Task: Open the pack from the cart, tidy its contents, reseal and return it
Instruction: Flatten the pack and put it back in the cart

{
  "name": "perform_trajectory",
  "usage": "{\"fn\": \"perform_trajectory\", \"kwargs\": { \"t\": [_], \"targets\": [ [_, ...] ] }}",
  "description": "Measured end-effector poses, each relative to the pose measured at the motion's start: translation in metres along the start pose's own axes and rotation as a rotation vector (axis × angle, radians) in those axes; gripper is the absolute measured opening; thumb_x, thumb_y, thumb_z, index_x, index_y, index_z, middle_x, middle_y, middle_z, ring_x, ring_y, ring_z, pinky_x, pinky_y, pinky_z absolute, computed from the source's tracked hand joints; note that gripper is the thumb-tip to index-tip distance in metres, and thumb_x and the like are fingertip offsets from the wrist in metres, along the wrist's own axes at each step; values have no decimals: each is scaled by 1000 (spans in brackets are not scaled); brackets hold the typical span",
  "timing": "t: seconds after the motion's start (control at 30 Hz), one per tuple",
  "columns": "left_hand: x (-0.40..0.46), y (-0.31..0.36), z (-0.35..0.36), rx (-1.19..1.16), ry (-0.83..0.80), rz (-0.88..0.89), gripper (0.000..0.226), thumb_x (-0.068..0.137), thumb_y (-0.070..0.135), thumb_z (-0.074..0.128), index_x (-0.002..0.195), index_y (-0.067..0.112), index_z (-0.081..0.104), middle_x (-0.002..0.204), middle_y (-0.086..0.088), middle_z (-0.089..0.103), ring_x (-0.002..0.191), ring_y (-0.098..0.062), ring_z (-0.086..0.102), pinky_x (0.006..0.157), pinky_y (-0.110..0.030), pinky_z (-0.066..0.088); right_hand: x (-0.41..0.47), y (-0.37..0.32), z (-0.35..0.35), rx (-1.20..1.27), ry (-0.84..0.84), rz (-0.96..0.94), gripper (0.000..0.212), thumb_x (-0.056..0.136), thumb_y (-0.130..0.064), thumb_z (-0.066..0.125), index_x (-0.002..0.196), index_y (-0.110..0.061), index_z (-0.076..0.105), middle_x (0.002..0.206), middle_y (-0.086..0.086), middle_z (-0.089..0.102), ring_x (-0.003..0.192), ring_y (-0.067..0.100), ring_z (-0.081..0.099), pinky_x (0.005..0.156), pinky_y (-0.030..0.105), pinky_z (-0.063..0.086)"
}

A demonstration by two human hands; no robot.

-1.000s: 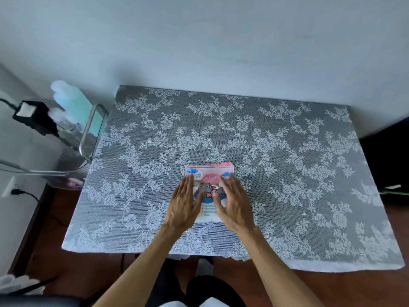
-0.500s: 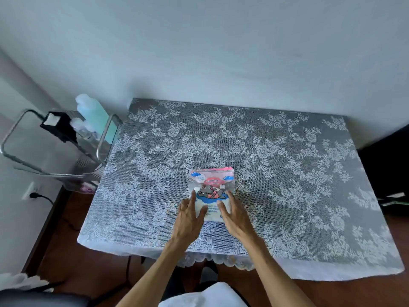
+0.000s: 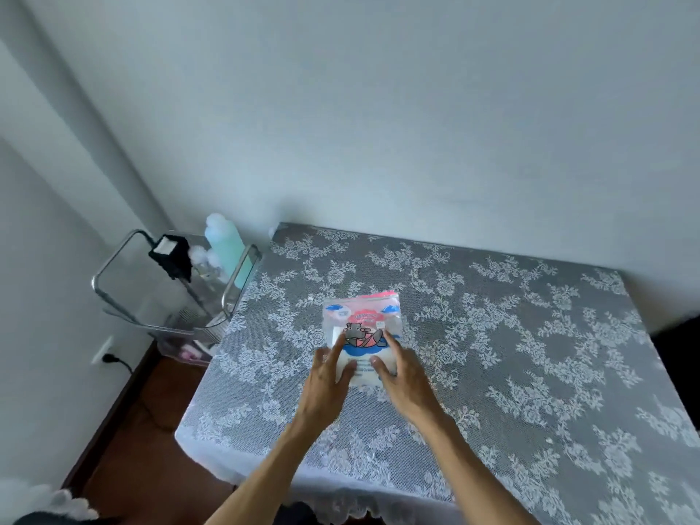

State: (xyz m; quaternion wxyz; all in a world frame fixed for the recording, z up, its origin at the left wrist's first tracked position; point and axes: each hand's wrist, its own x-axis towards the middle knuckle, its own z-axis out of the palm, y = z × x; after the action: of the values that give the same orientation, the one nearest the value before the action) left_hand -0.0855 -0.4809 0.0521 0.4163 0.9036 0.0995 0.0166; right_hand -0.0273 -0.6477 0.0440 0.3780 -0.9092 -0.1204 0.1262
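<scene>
Your left hand [image 3: 328,380] and right hand [image 3: 403,377] lie released, fingers straight, flat on the near half of the pack [image 3: 361,327]; the cart [image 3: 170,282] stands far left.

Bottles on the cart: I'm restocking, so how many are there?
1 clearly: a tall pale green plastic bottle at the metal cart's far side, beside the table. Small white-capped items next to it may be others.

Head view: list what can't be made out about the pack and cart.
- Pack: near end hidden under left hand and right hand; print too small to read; seal state unclear.
- Cart: lower shelf contents blurred behind its rails.
</scene>
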Motion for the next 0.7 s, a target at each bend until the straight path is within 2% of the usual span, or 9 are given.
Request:
{"fn": "perform_trajectory", "kwargs": {
  "t": [0.1, 0.2, 0.27, 0.33, 0.4, 0.5, 0.57, 0.63, 0.7],
  "targets": [
    [13, 2, -35, 1, 54, -3, 60, 99, 43, 46, 153, 38, 21, 126, -9, 43, 89, -17, 59, 71, -30, 53, 21, -33, -1, -6, -5, -64, 61, 91, -67, 37, 145, -56, 11, 122, 8, 49, 88, 11, 57, 71, 27, 51],
    [29, -4, -71, 6, 114, 15, 60, 98, 45, 45, 152, 39, 21, 125, -7, 43, 85, -12, 57, 64, -19, 46, 42, -70, 3, 6, 4, -136, 62, 90, -68, 37, 145, -56, 11, 122, 6, 47, 87, 9, 57, 69, 26, 50],
    [38, -10, -94, 0, 153, 24, 59, 98, 44, 45, 152, 40, 21, 125, -8, 43, 83, -12, 56, 68, -25, 47, 56, -96, 9, 11, 4, -160, 63, 90, -67, 38, 145, -56, 10, 121, 7, 47, 89, 13, 59, 72, 29, 53],
    [47, -17, -117, 6, 185, 30, 58, 99, 43, 46, 152, 38, 22, 128, -10, 43, 83, -6, 54, 73, -24, 47, 69, -120, 16, 21, 7, -188, 62, 91, -66, 38, 145, -57, 9, 117, 6, 47, 87, 12, 60, 72, 31, 56],
    [55, -29, -143, 22, 216, 40, 59, 99, 42, 46, 153, 35, 22, 130, -9, 42, 89, -3, 50, 78, -22, 44, 81, -146, 28, 27, 7, -213, 61, 92, -64, 40, 144, -57, 10, 116, 6, 47, 86, 12, 59, 75, 33, 57],
    [66, -53, -185, 44, 237, 69, 59, 99, 39, 49, 153, 33, 24, 137, -8, 42, 109, -6, 47, 92, -28, 41, 97, -184, 53, 42, 1, -202, 62, 93, -62, 41, 146, -53, 12, 125, 9, 47, 100, 20, 60, 84, 36, 54],
    [71, -65, -207, 43, 236, 107, 59, 100, 35, 50, 152, 31, 25, 143, -7, 39, 117, -3, 39, 99, -28, 37, 104, -202, 67, 52, -10, -193, 62, 94, -61, 41, 148, -50, 13, 126, 10, 46, 101, 20, 59, 85, 36, 53],
    [82, -89, -239, 44, 206, 116, 59, 100, 33, 51, 152, 32, 25, 141, -7, 41, 117, -4, 41, 99, -25, 36, 114, -230, 91, 63, -15, -187, 61, 95, -58, 41, 149, -47, 14, 126, 12, 47, 99, 19, 58, 86, 36, 52],
    [94, -110, -268, 41, 176, 113, 59, 99, 31, 54, 152, 32, 27, 139, -7, 44, 122, -13, 49, 103, -31, 40, 123, -252, 112, 94, -17, -174, 59, 96, -55, 41, 149, -46, 15, 128, 14, 47, 103, 20, 57, 90, 38, 51]
  ]
}}
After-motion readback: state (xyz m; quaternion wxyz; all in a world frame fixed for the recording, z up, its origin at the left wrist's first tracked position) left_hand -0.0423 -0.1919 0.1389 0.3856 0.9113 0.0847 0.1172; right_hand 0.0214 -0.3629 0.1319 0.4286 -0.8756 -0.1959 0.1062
